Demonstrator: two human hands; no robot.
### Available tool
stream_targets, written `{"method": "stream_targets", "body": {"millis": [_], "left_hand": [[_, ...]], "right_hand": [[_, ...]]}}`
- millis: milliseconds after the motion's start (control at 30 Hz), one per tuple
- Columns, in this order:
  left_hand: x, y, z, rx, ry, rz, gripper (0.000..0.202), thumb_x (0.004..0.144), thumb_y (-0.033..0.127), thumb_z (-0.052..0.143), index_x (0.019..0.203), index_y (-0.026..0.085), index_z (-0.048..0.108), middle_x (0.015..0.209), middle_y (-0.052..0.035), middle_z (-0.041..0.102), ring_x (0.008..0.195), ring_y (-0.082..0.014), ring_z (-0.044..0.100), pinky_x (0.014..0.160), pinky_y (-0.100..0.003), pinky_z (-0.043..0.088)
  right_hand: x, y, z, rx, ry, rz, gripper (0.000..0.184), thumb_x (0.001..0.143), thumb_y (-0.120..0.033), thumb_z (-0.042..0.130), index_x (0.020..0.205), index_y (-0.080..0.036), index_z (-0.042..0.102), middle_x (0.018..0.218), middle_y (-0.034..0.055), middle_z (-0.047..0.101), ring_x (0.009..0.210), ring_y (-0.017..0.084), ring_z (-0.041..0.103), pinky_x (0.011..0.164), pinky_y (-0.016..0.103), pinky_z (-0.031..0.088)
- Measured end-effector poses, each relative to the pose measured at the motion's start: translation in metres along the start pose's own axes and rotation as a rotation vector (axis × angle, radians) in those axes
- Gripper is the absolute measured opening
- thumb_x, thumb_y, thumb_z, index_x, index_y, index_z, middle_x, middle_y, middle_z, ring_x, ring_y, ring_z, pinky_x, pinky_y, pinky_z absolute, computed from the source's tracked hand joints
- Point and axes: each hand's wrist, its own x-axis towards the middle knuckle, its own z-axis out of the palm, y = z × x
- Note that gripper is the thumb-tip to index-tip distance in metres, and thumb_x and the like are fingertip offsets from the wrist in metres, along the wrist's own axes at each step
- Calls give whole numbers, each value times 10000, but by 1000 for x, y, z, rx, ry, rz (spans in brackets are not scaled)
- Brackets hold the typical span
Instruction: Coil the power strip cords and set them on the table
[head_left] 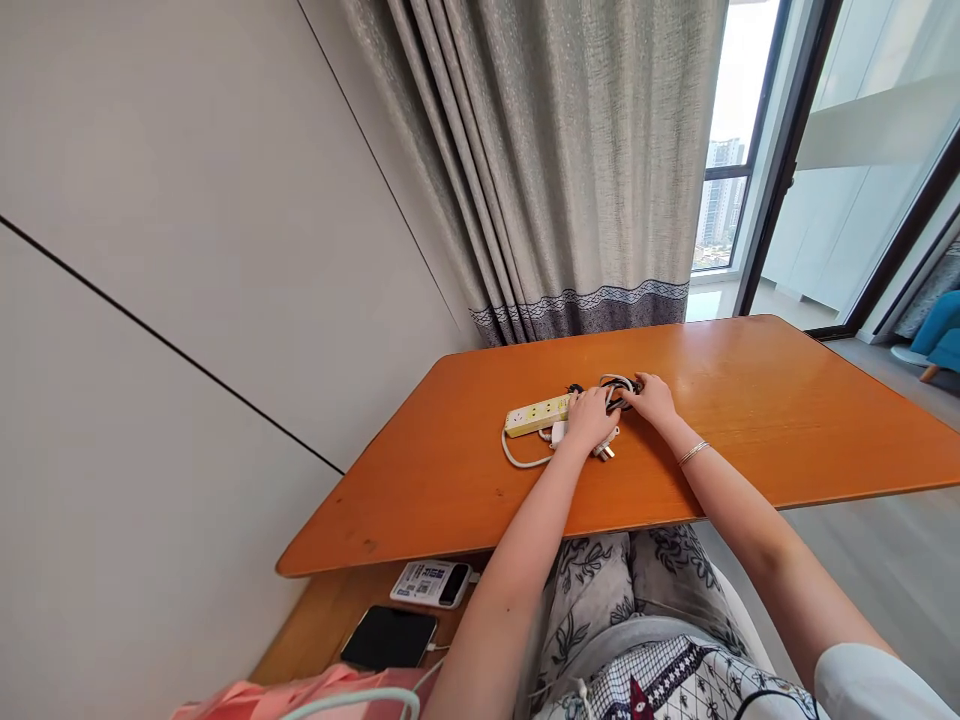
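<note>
A pale yellow power strip (537,415) lies on the orange-brown table, its sockets facing up. My left hand (591,418) covers the strip's right end, and its fingers close on a bundle of black and white cables (616,385). From the right, my right hand (651,400) grips the same bundle between thumb and fingers. A white cord (517,462) loops out from the strip's left end and back under my left hand. Just below that hand, a white plug (604,453) shows its metal prongs. A black plug end (574,389) sits behind the strip.
The wooden table (750,440) reaches from the wall to the glass door. Under its near left edge, a phone (390,637) and a white power bank (431,583) lie on a lower surface, beside a pink bag (322,692). A grey curtain (585,150) hangs behind.
</note>
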Motion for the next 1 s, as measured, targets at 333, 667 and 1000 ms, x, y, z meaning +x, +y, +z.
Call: {"method": "stream_targets", "body": {"millis": [333, 667, 1000], "left_hand": [[-5, -14, 14, -21, 124, -35, 396, 846, 375, 684, 1191, 186, 644, 1084, -128, 701, 1077, -301, 612, 951, -400, 442], [-10, -18, 14, -132, 237, -15, 457, 773, 234, 710, 1212, 188, 594, 1159, -126, 673, 1141, -298, 570, 994, -404, 447], [-10, -16, 11, -167, 172, -93, 455, 731, 154, 639, 1173, 211, 554, 1156, -112, 663, 1170, -297, 551, 1000, -402, 440]], "right_hand": [[-7, -6, 11, 238, 4, 42, 403, 724, -242, 638, 1124, -196, 611, 1028, 67, 744, 891, 207, 690, 860, 339, 507], [-7, -13, 19, 569, 78, 73, 222, 621, -273, 635, 830, -207, 597, 814, 18, 717, 773, 188, 674, 742, 307, 532], [-7, -15, 9, 489, -14, 25, 281, 686, -210, 633, 966, -188, 628, 894, 38, 744, 822, 179, 687, 769, 294, 533]]}}
